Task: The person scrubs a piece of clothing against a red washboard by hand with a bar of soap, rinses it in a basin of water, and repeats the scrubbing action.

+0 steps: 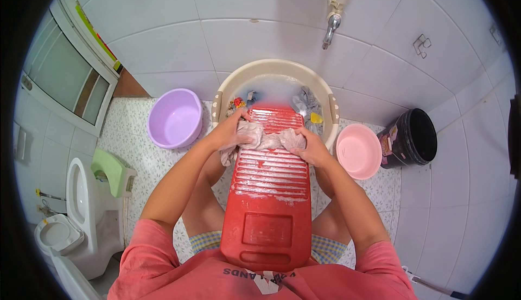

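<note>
A wet, pale greyish-pink cloth (pixel 266 138) lies bunched across the ridges of a red washboard (pixel 271 175). My left hand (pixel 234 132) grips the cloth's left end, and part of it hangs down past the board's edge. At the other end, my right hand (pixel 310 147) is closed on the cloth. Streaks of white suds cover the ridges. The board's far end leans into a large beige tub (pixel 244 71) of cloudy water; its near end rests against my body. Soaking clothes (pixel 306 104) show in the tub, some grey, with a yellow patch.
A purple basin (pixel 175 118) stands left of the tub. On the right are a pink basin (pixel 359 151) and a black bucket (pixel 422 137). A tap (pixel 332 29) juts from the wall above the tub. Farther left are a green stool (pixel 113 171) and a white toilet (pixel 97 218).
</note>
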`<state>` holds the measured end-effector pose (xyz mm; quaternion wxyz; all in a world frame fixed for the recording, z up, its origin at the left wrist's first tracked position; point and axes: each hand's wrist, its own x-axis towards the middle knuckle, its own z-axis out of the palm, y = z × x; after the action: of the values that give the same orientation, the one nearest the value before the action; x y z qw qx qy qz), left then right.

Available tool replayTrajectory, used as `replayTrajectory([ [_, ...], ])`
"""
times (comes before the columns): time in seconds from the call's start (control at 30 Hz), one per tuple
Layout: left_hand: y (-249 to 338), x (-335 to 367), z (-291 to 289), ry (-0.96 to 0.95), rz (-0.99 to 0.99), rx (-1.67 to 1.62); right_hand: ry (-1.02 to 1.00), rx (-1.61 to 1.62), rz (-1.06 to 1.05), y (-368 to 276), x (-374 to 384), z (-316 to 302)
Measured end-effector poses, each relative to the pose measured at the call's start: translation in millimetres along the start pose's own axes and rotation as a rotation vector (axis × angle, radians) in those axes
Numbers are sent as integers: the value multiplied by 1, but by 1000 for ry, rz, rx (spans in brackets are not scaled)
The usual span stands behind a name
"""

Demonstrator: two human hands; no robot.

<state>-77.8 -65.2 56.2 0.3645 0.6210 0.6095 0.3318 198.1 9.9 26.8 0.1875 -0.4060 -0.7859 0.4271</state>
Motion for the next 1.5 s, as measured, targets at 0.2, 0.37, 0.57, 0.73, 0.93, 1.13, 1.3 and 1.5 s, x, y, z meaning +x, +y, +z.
replayTrajectory([
  [0.2,-18,-30,-20,117,-343,-556,270,729,418,17,-18,-26],
  [0.37,-8,-47,-8,118,-427,-813,163,911,407,14,-35,-18],
  [0.57,2,-61,-3,109,-374,-812,276,1158,400,1,-45,-16],
  [0.73,23,-60,14,75,-192,321,367,464,315,10,-53,6],
  [0.93,41,-57,76,127,137,561,208,-542,-149,-59,-50,53],
  [1.13,6,33,96,311,34,799,315,-676,64,-20,59,55],
  [1.3,35,-24,70,-2,190,600,14,-507,-92,-49,-17,45],
  [1.5,37,8,90,35,46,703,246,-585,-16,-24,20,48],
])
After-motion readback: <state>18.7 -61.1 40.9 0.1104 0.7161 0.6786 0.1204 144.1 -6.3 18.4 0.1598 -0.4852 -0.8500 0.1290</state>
